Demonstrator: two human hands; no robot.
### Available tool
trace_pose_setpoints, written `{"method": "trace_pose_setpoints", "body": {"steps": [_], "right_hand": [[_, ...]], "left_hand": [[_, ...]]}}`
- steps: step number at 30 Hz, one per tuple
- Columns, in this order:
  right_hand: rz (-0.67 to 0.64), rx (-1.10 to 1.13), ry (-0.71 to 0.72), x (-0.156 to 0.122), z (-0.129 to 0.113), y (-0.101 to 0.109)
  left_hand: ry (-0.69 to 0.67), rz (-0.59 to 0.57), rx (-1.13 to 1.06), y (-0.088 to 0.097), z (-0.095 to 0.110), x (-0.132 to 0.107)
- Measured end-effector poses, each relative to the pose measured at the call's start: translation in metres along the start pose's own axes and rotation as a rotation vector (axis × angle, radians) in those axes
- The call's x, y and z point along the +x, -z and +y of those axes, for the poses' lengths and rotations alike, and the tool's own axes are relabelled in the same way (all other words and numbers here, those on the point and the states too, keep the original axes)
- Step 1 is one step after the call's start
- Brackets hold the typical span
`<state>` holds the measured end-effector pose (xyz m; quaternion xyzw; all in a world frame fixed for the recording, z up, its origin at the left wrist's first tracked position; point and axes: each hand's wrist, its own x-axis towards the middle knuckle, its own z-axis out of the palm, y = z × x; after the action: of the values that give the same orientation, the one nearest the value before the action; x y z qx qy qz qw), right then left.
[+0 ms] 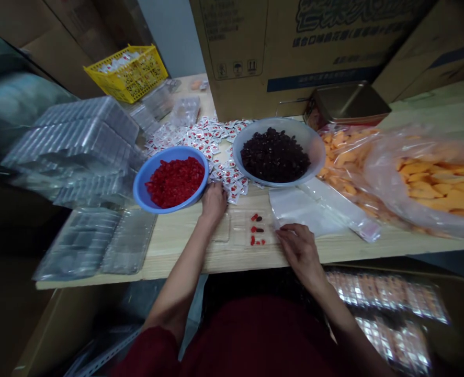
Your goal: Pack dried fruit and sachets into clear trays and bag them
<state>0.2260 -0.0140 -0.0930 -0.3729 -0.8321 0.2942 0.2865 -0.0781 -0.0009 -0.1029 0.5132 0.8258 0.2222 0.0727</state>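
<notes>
On the near edge of the wooden table lies a clear plastic tray point(241, 226), its lid part folded out to the left. Small red and dark brown pieces point(257, 229) sit in its right-hand compartments. The fingertips of my right hand point(300, 251) are closed at the tray's right edge. My left hand point(215, 200) reaches to the near side of a heap of small printed sachets point(204, 137), beside a blue bowl point(140, 191) of red candy-like pieces. Its fingers are curled downward and the tips are hidden, so what they grip is unclear.
A pale bowl point(318, 152) holds dark brown pieces. White plastic sheets point(302, 212) and bags of orange slices point(431, 183) lie right. Stacked clear trays point(82, 131) and a yellow basket point(145, 73) stand left. A cardboard box point(239, 94) and a tin point(349, 102) stand behind.
</notes>
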Motion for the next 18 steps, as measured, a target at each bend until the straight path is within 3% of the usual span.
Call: {"method": "trace_pose_setpoints", "body": {"steps": [4, 8, 13, 18], "right_hand": [[-0.032, 0.018, 0.024, -0.012, -0.006, -0.007], [-0.041, 0.046, 0.054, -0.013, -0.013, -0.014], [-0.002, 0.072, 0.168, 0.008, -0.019, -0.032], [-0.027, 0.047, 0.272, 0.025, -0.018, -0.057]], "left_hand": [[-0.039, 0.071, -0.083, 0.018, 0.006, -0.018], [0.011, 0.1, -0.355, 0.035, 0.014, -0.067], [0.166, 0.107, -0.528, 0.013, 0.026, -0.114], [0.054, 0.119, -0.336, -0.005, 0.036, -0.123]]}}
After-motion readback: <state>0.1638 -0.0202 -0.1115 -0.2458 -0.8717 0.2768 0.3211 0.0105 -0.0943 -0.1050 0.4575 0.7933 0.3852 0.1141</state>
